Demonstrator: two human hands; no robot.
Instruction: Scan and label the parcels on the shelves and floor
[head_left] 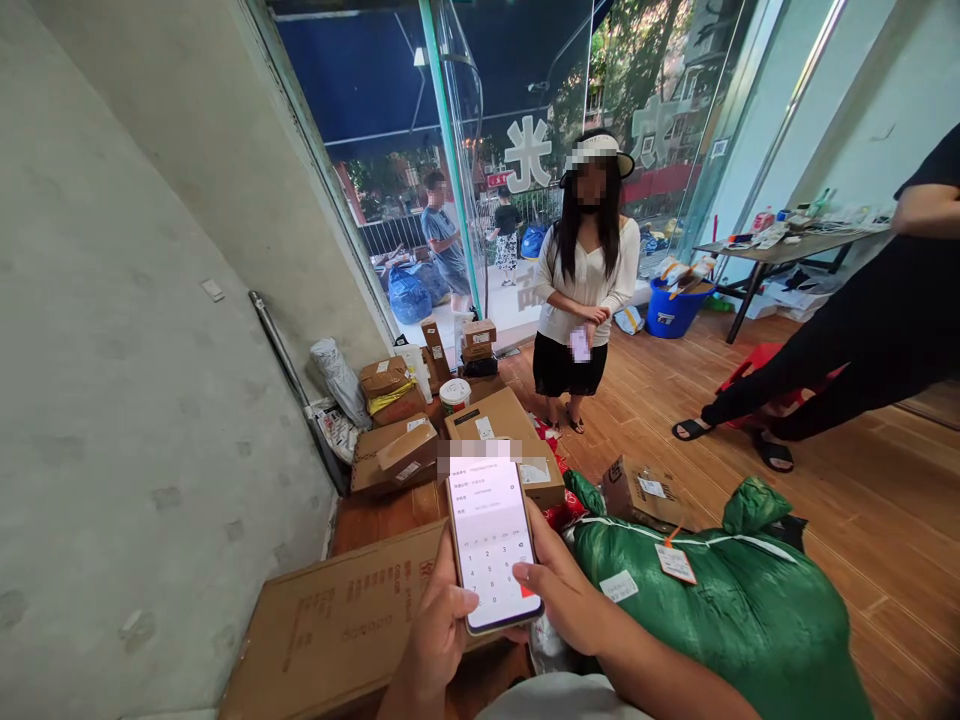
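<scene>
A smartphone (491,560) is held upright between both hands, its lit screen showing a form above a number keypad. My left hand (437,620) wraps the phone's left edge, the thumb at the keypad's lower left. Along the right edge my right hand (566,590) grips it too, with the thumb over the right column of keys. Under and left of the phone lies a large flat carton (330,620). A big green sack (720,600) with paper labels sits close to my right forearm.
Several cartons (397,450) and a white tub (454,395) are stacked by the wall. A person (589,270) stands ahead near the glass door, phone in hand. Another person (847,320) in black is at right. A blue bucket (675,308) stands beside a cluttered table (795,247).
</scene>
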